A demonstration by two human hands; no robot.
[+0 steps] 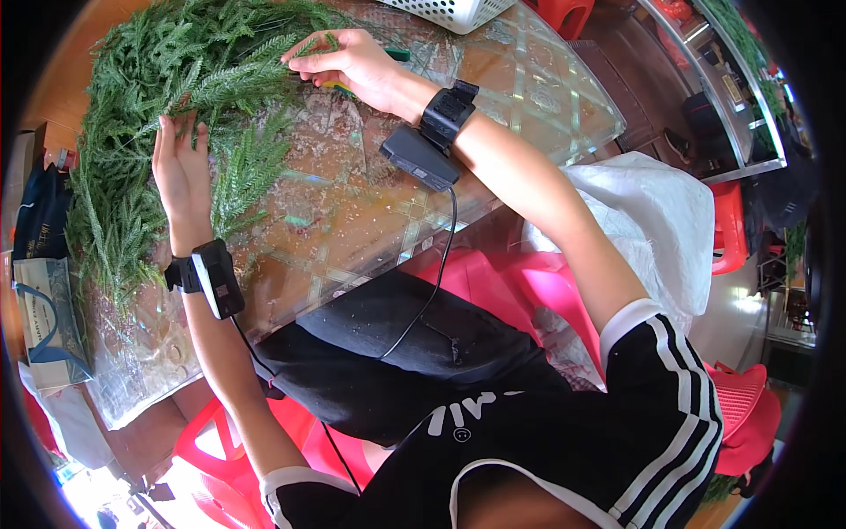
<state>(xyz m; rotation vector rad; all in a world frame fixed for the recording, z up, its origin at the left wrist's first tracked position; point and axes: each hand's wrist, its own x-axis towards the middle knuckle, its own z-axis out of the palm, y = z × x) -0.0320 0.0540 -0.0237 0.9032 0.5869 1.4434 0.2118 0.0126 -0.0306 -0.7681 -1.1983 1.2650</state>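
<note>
A big heap of green artificial fir sprigs [167,79] covers the far left of a glass table [370,203]. My left hand [181,167] lies flat on the sprigs at the heap's near edge, fingers straight and together, pressing a sprig down. My right hand [348,62] reaches across the table and pinches a sprig tip at the heap's right side. A yellow and green handled tool [339,85] lies partly hidden under this hand. Both wrists carry black strapped devices with cables.
A white plastic basket [454,11] stands at the table's far edge. A white bag [656,220] rests on red plastic stools to my right. Paper bags [44,309] stand on the floor at left. A metal rack [731,88] is at far right.
</note>
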